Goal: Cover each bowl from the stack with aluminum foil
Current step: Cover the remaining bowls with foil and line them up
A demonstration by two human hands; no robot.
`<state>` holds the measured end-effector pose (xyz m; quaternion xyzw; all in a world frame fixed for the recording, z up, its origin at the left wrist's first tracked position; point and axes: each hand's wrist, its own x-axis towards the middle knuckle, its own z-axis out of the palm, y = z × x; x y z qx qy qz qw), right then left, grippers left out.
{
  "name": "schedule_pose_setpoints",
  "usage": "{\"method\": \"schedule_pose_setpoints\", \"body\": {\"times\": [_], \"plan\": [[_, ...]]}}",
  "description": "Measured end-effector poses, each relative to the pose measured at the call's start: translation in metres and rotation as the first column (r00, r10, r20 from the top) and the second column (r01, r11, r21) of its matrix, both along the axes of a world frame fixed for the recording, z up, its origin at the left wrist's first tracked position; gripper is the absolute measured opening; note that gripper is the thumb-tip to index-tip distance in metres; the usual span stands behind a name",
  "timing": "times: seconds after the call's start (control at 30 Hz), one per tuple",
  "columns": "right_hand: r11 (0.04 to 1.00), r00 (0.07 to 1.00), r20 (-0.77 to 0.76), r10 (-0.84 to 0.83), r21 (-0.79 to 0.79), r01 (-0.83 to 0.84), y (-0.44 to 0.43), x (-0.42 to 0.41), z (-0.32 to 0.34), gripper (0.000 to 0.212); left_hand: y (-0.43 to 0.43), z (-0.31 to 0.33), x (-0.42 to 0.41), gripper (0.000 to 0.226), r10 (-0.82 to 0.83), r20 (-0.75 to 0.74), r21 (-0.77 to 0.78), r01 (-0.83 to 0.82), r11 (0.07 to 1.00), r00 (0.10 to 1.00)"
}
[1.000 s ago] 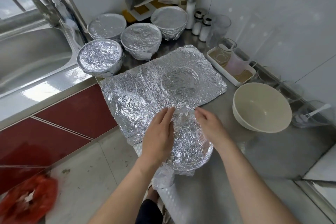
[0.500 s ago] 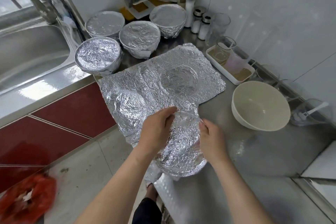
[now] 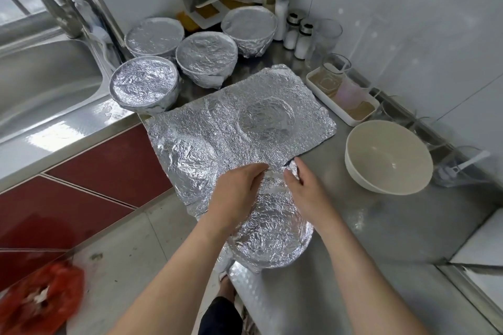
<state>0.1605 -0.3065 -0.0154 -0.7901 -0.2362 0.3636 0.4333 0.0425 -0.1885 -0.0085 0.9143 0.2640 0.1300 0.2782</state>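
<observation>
The head view looks down on a shiny metal surface (image 3: pixel 394 226). A big flat foil sheet (image 3: pixel 231 128) lies in the middle of it. At the near edge of the foil sheet sits the near bowl (image 3: pixel 272 250), with a crinkly foil cover (image 3: pixel 275 226) over its top. The left hand (image 3: pixel 236 193) bends its fingers (image 3: pixel 257 171) down on the foil cover at the bowl's far rim. The right hand (image 3: pixel 307 193) pinches a bit of the foil cover (image 3: pixel 292 168) there too. Just right of the foil sheet stands a white bowl (image 3: pixel 389 158), open on top. Behind the foil sheet stand four covered bowls (image 3: pixel 206 58), close together. A sink (image 3: pixel 40 76) is left of the foil sheet.
</observation>
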Motion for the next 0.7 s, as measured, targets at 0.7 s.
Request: {"method": "schedule_pose_setpoints", "body": {"times": [0.7], "plan": [[0.978, 0.971, 0.123, 0.205, -0.058, -0.2, 0.0021, 0.0018, 0.0058, 0.042, -0.0028, -0.0025, 0.001, 0.025, 0.024, -0.008, 0.093, -0.023, 0.995, 1.0]]}}
